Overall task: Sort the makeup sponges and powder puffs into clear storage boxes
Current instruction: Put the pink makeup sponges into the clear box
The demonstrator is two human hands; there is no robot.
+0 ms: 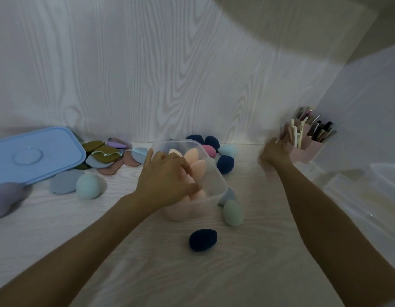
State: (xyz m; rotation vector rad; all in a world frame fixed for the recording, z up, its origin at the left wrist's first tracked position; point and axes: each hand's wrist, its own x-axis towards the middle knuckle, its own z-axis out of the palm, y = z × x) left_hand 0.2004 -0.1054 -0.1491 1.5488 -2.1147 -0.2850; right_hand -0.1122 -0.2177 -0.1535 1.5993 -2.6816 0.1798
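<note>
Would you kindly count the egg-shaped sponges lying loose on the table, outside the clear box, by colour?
navy sponges: 4
light blue sponges: 2
pink sponge: 1
green sponge: 1
purple sponge: 1
grey-blue sponge, half hidden behind the clear box: 1
Total: 10

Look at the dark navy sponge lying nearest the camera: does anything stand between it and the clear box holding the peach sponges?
Nothing visible blocks it. The navy sponge lies alone on bare table just in front of the clear box. A green sponge sits right of that line. The left hand reaches into the box's open top.
</note>
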